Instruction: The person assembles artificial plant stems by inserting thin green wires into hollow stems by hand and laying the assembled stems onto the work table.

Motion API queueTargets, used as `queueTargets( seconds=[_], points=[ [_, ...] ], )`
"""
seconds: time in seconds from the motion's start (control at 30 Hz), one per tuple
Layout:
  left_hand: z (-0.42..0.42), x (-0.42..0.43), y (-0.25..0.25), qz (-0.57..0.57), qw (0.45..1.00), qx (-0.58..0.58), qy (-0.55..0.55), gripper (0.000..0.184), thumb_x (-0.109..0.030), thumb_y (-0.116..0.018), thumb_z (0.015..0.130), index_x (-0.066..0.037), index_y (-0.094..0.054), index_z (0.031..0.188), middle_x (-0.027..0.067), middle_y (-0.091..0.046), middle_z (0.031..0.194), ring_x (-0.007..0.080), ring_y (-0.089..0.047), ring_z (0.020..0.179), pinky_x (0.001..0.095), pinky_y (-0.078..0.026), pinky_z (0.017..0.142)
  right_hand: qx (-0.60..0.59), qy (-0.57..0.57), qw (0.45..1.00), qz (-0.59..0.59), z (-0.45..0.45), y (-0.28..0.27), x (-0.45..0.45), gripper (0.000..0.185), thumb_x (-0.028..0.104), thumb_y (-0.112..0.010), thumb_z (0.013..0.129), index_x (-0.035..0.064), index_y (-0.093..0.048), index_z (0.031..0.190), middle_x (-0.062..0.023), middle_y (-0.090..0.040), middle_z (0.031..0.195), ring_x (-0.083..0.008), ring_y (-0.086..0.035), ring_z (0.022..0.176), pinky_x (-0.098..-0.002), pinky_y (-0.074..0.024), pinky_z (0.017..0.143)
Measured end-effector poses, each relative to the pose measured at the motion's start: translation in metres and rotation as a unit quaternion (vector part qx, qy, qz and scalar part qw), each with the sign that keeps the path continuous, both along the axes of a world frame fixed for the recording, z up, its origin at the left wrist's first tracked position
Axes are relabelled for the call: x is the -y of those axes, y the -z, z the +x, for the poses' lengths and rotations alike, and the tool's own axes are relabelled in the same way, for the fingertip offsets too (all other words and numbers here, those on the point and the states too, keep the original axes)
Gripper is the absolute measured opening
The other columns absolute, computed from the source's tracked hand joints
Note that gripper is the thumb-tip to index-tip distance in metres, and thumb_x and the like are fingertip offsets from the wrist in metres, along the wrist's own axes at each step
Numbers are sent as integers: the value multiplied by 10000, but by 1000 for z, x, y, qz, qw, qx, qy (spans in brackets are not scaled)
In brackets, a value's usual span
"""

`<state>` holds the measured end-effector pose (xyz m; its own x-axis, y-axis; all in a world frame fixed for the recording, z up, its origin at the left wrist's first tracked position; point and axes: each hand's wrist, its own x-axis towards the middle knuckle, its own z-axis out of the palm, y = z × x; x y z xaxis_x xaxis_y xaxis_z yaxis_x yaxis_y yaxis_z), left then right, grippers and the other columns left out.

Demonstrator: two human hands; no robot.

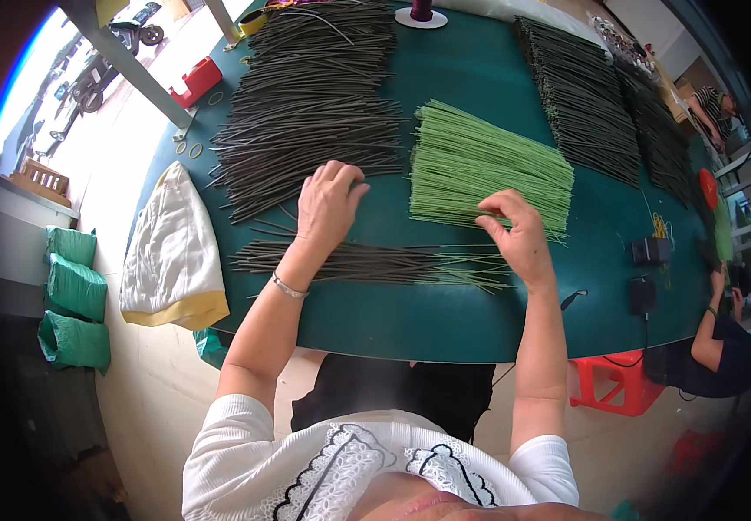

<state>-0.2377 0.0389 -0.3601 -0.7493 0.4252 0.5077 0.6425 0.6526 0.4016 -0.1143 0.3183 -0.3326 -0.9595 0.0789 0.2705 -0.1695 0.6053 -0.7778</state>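
Observation:
My left hand (328,201) is over the near right edge of a large pile of thin dark sticks or tubes (310,113). Its fingers curl toward the thumb; whatever they pinch is hidden. My right hand (519,233) hovers at the near edge of a bundle of thin green sticks (488,165). A small gap shows between its thumb and index finger, with nothing visible in it. Between my forearms lies a row of dark pieces (349,263) with green sticks (471,267) protruding from their right ends.
More dark bundles (579,95) lie at the back right of the green table (445,321). A white cloth cover (176,247) hangs at the left edge, near a red tape dispenser (197,81). A red stool (619,382) and another person (718,347) are at right.

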Motion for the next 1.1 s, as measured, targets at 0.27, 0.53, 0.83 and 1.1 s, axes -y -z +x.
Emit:
queueTargets(
  seconds=[0.27, 0.53, 0.83, 1.1],
  points=[
    [-19, 5, 25, -98, 993, 10, -64, 121, -131, -686, 900, -96, -630, 1001, 58, -600, 981, 267, -585, 975, 427, -427, 880, -7, 97, 982, 161, -9, 33, -42, 114, 32, -717, 822, 14, -631, 894, -77, -604, 909, -292, -580, 938, -412, -480, 824],
    [-20, 6, 22, -58, 997, 19, -39, 131, -138, -695, 897, -104, -624, 1002, 33, -609, 909, 245, -583, 951, 409, -391, 900, -52, 77, 975, 202, -10, 32, -44, 53, 55, -662, 876, 43, -612, 863, -57, -589, 897, -273, -561, 942, -414, -432, 876],
    [-21, 7, 24, -76, 995, 57, -35, 109, -90, -668, 908, -94, -623, 1007, 52, -612, 910, 261, -586, 961, 433, -393, 912, -79, 72, 970, 219, -13, 32, -42, 63, 58, -653, 890, 68, -590, 895, -53, -598, 863, -261, -578, 921, -395, -422, 866],
    [-19, 7, 28, -90, 995, 35, -24, 121, -52, -639, 914, -85, -602, 1024, 84, -614, 949, 279, -583, 1004, 430, -401, 919, -87, 49, 963, 251, -11, 33, -43, 46, 79, -684, 862, 72, -647, 887, -33, -611, 878, -233, -584, 918, -389, -422, 861]
  ],
)
